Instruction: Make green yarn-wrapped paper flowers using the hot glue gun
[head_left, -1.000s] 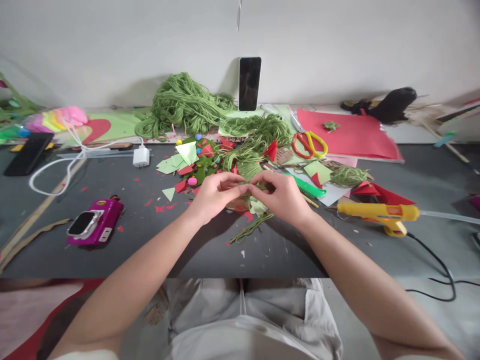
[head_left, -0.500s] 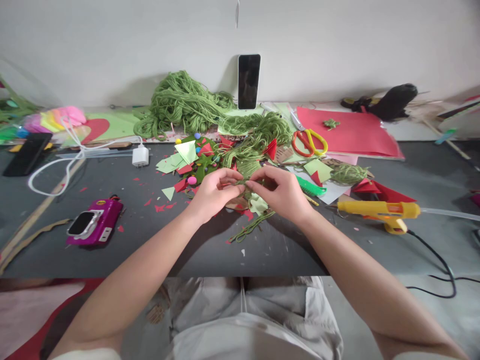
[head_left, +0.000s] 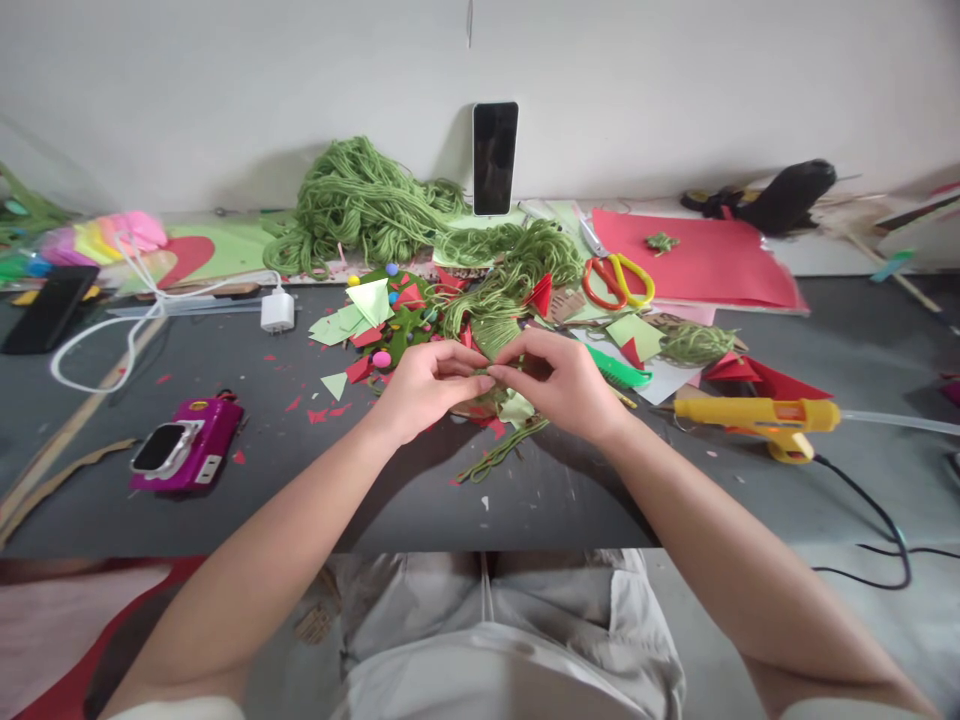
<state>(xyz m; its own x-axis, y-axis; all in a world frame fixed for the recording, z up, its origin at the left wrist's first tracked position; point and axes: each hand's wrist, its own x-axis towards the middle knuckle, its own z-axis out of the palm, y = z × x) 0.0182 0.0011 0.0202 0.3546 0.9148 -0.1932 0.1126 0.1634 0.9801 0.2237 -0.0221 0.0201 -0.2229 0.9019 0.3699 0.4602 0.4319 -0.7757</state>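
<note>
Green yarn point(head_left: 496, 338), laid in close strands, sits at the center of the work zone, directly beyond and between the fingertips of both hands. We hold the left hand point(head_left: 424, 390) on the near left side of the strands and the right hand point(head_left: 559, 385) on the near right side, with the thumb tips almost meeting. Each grip is a narrow pinch: thumb and fingers are nearly closed, and a bit of yarn shows between the tips (the exact contact is covered by our fingers). The strands extend away from the pinch toward a looser tangle point(head_left: 536, 255) of the same color.

Just below the right hand we note a pale green paper piece point(head_left: 517, 408), and nearer to us some loose strands point(head_left: 504, 450) on the dark table point(head_left: 420, 515). Beside the right hand lies a green plastic tool point(head_left: 621, 370); farther right rests a yellow glue gun point(head_left: 757, 415). Scissors point(head_left: 615, 262) lie beyond the green tool. To the left of the grip, near the left hand, we see a pink ball point(head_left: 382, 359) among paper scraps.
</note>
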